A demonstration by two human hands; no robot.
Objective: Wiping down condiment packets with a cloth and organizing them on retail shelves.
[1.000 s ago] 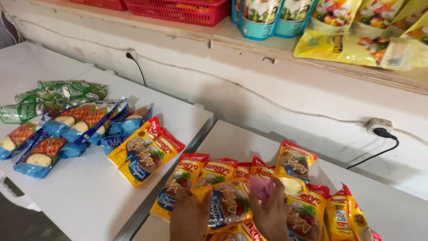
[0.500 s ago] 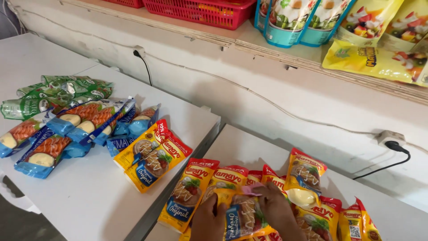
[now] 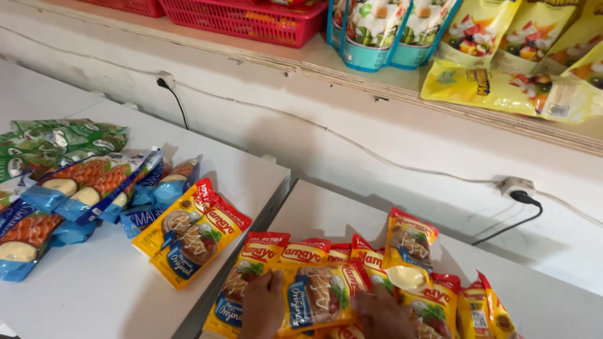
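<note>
My left hand (image 3: pixel 262 306) and my right hand (image 3: pixel 380 316) sit at the bottom edge, each gripping a side of one yellow-and-red sauce pouch (image 3: pixel 319 294). That pouch lies on top of a spread of several similar yellow-and-red pouches (image 3: pixel 409 251) on the right white table (image 3: pixel 333 213). Two more such pouches (image 3: pixel 191 231) rest at the near corner of the left white table (image 3: pixel 239 172), close to my left hand.
Blue pouches (image 3: pixel 94 191) and green pouches (image 3: pixel 59 139) lie on the left table. A gap runs between the two tables. A wooden shelf (image 3: pixel 301 59) above carries red baskets (image 3: pixel 245 19), teal-edged pouches (image 3: pixel 377 31) and yellow pouches (image 3: pixel 509 88). A black plug (image 3: pixel 520 196) sits in a wall socket.
The view has tilted down and left. Both hands have settled on one pouch at the front of the pile, the left one moving out to its left edge.
</note>
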